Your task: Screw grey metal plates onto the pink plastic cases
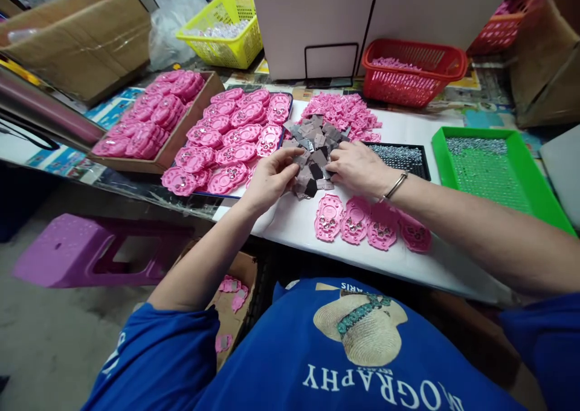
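Observation:
My left hand (pixel 272 178) and my right hand (pixel 356 166) both rest in a heap of small grey and black square pieces (pixel 315 142) on the white table (pixel 299 223). The fingers of each hand pinch at pieces in the heap; whether a piece is held I cannot tell for the right. A metal bangle (pixel 395 187) circles my right wrist. Several pink face-shaped plastic parts (pixel 371 223) lie in a row just in front of my right forearm.
A dark tray of pink parts (pixel 235 139) and a cardboard box of more (pixel 149 121) sit at left. Loose pink pieces (pixel 344 112), a red basket (pixel 412 69), yellow basket (pixel 224 30), green tray of screws (pixel 489 169), black tray (pixel 401 157), purple stool (pixel 90 251).

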{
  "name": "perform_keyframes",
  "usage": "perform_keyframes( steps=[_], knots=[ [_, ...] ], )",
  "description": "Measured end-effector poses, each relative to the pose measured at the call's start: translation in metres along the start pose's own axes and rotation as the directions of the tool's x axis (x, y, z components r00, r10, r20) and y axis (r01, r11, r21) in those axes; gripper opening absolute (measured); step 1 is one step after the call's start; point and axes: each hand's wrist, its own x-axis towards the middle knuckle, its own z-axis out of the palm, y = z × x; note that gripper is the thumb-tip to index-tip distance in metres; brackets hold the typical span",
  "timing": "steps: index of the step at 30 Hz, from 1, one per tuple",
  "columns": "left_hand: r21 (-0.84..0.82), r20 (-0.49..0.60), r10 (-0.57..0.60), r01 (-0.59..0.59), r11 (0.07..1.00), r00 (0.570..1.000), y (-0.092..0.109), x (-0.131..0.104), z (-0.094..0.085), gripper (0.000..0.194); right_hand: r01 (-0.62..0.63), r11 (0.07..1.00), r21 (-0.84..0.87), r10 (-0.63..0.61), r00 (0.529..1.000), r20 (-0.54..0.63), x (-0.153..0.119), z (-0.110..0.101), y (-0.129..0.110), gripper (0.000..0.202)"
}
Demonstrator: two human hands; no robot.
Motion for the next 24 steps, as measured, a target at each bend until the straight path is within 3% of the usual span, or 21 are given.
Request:
perform_keyframes(
  steps=[6,9,10,13,15,17,20,24],
  knots=[
    [-0.183,0.026,-0.117,0.12,0.976,0.993,-0.003,-0.004,0.003,0.04,-0.039,0.994,0.099,0.044,0.998,-0.047,-0.001,-0.009,-0.001,0.031],
    [-0.177,0.069,-0.138,0.149,0.973,0.988,-0.001,-0.007,0.009,0.04,-0.142,0.94,0.31,0.189,0.974,-0.127,-0.009,-0.017,-0.002,0.025],
    [-0.17,0.077,-0.134,0.145,0.975,0.988,0.0,-0.009,0.011,0.039,-0.183,0.874,0.45,0.269,0.954,-0.134,-0.014,-0.019,-0.003,0.023],
    [-0.153,0.096,-0.11,0.124,0.98,0.989,0.005,-0.015,0.018,0.038,-0.231,0.546,0.805,0.443,0.896,-0.044,-0.031,-0.026,-0.006,0.02],
    [-0.145,0.116,-0.095,0.111,0.983,0.989,0.009,-0.019,0.023,0.038,-0.22,0.421,0.88,0.457,0.89,0.005,-0.045,-0.029,-0.009,0.025],
    [-0.144,0.138,-0.083,0.103,0.984,0.987,0.011,-0.023,0.028,0.037,-0.21,0.357,0.91,0.463,0.886,0.023,-0.059,-0.03,-0.013,0.028],
    [-0.142,0.189,-0.09,0.118,0.983,0.978,0.016,-0.03,0.037,0.038,-0.196,0.349,0.916,0.473,0.881,0.009,-0.077,-0.033,-0.021,0.028],
    [-0.111,0.307,-0.134,0.175,0.978,0.942,0.022,-0.039,0.054,0.039,-0.159,0.469,0.869,0.487,0.867,-0.104,-0.093,-0.036,-0.035,0.026]
  ],
)
